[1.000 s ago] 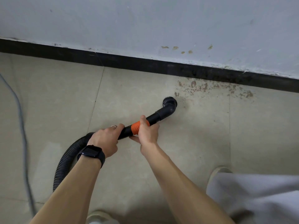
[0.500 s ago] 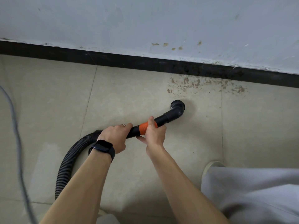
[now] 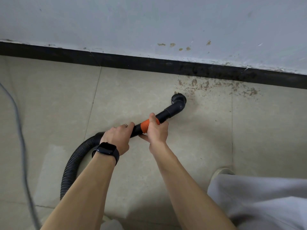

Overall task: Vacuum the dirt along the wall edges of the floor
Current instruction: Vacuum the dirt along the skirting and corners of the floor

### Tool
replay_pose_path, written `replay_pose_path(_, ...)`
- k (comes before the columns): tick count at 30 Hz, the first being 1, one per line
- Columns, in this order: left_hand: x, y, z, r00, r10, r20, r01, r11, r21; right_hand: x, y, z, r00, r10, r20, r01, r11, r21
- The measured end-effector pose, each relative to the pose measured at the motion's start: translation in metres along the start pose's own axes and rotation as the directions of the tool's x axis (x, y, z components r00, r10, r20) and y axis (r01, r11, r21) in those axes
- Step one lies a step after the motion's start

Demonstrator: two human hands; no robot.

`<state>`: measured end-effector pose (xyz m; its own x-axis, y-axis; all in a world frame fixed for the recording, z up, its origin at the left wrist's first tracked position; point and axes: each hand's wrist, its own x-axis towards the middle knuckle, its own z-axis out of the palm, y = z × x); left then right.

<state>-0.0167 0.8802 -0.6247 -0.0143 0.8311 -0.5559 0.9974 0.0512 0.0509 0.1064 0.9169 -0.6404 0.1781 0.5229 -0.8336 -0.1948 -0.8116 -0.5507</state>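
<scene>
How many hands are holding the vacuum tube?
2: the left hand holds the tube by the hose, the right hand holds its orange band, nearer the nozzle.

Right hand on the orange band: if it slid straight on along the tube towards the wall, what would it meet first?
Probably the raised joint collar of the black tube, just past the right hand; beyond it the brush nozzle, then the dirt patch.

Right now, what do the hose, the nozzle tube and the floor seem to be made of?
Hose: black flexible plastic, likely; closely ribbed and bent in a curve.
Nozzle tube: rigid black plastic, smooth with a soft sheen; its orange band looks matte, material unclear.
Floor: beige tiles, probably ceramic or stone; thin joint lines, mottled, low-gloss surface.
</scene>
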Motion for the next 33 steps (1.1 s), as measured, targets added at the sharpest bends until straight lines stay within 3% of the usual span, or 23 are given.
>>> replay_pose_path(33, 0.041, 0.020, -0.002, 0.995, -0.002, -0.101, -0.002, 0.999, -0.039, 0.045, -0.047, 0.004, 0.994, -0.111, -0.016, 0.107, 0.984, -0.140)
